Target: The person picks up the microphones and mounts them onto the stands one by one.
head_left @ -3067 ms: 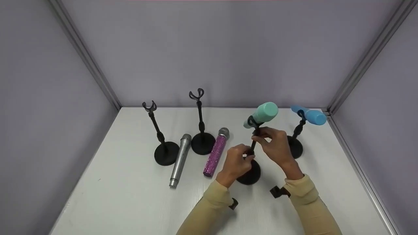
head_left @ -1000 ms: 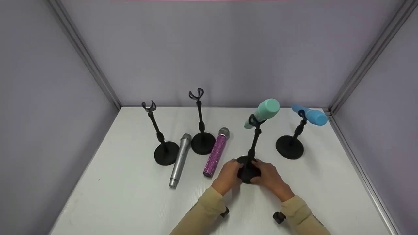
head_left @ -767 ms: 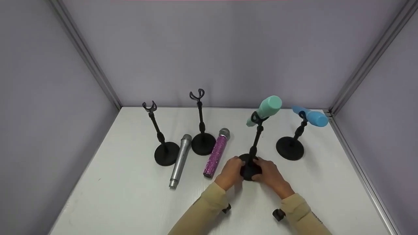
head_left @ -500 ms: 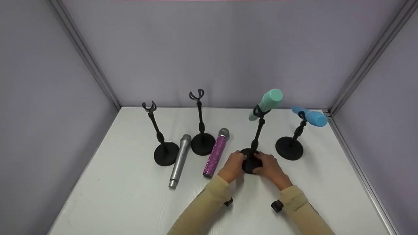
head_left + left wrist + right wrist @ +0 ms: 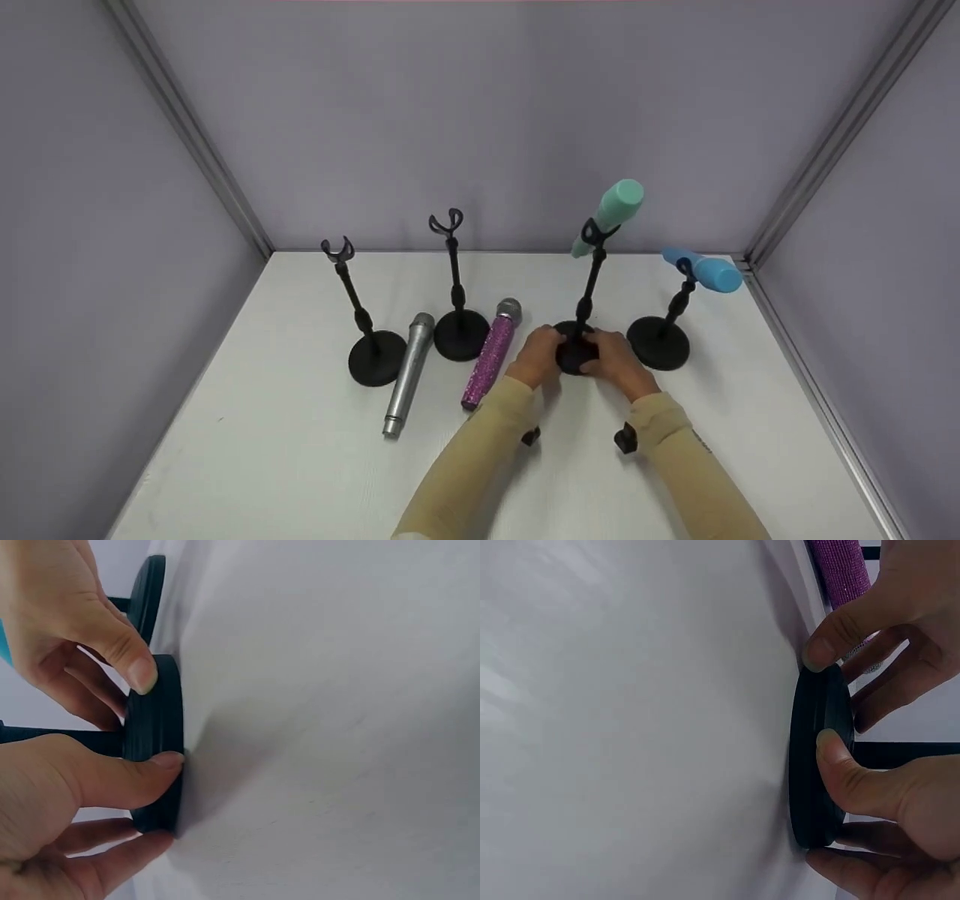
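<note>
My left hand [image 5: 538, 356] and right hand [image 5: 619, 364] grip opposite sides of the round black base of a microphone stand [image 5: 591, 281]. A mint-green microphone [image 5: 619, 202] lies tilted in that stand's clip. The left wrist view shows the left thumb and fingers around the base [image 5: 154, 742], whose underside is at the tabletop; whether it is slightly lifted I cannot tell. In the right wrist view, the right thumb presses the upper face of the base [image 5: 814, 765]. Right of it stands another stand [image 5: 660, 343] holding a blue microphone [image 5: 716, 274].
Two stands with bare clips, a left one [image 5: 377, 358] and a middle one [image 5: 461, 335], stand on the white table [image 5: 262, 450]. A silver microphone [image 5: 409, 375] and a glittery purple microphone [image 5: 491, 360] lie near them. Grey panels [image 5: 480, 127] enclose the back and sides.
Both hands went from the stand's pole and clip area down to its base. The stand with the mint-green microphone has since moved away from me, toward the back of the table.
</note>
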Motion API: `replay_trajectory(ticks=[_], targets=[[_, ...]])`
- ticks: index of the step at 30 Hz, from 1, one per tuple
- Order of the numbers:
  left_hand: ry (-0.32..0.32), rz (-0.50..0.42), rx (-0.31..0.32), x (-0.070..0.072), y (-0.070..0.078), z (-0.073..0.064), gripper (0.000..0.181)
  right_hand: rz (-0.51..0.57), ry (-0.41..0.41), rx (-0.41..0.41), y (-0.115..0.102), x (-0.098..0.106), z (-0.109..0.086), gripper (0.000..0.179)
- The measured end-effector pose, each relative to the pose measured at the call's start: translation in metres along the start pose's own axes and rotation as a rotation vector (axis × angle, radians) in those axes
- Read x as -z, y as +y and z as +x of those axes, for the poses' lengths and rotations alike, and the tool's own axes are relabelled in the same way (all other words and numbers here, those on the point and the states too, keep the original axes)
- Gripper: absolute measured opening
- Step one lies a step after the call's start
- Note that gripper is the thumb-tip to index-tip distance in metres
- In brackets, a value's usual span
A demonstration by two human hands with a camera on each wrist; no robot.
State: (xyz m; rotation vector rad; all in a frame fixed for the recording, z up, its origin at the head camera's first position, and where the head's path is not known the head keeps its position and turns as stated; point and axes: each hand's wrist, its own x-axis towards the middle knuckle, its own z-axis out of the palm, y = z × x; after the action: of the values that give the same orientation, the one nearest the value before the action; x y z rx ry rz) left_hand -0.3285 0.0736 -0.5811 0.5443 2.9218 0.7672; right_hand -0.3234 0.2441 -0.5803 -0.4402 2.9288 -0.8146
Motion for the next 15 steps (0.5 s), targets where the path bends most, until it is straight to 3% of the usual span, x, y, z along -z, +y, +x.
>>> replay_trajectory(ticks=[7, 15], targets=[[-0.001, -0.039, 0.026, 0.001, -0.004, 0.019, 0.045, -0.015, -0.047, -0.049, 0.007, 0.007, 0.019, 0.054], [0.001, -0.057, 0.045, 0.005, -0.004, 0.029, 0.042, -0.052, -0.086, -0.076, 0.008, 0.011, 0.033, 0.053]])
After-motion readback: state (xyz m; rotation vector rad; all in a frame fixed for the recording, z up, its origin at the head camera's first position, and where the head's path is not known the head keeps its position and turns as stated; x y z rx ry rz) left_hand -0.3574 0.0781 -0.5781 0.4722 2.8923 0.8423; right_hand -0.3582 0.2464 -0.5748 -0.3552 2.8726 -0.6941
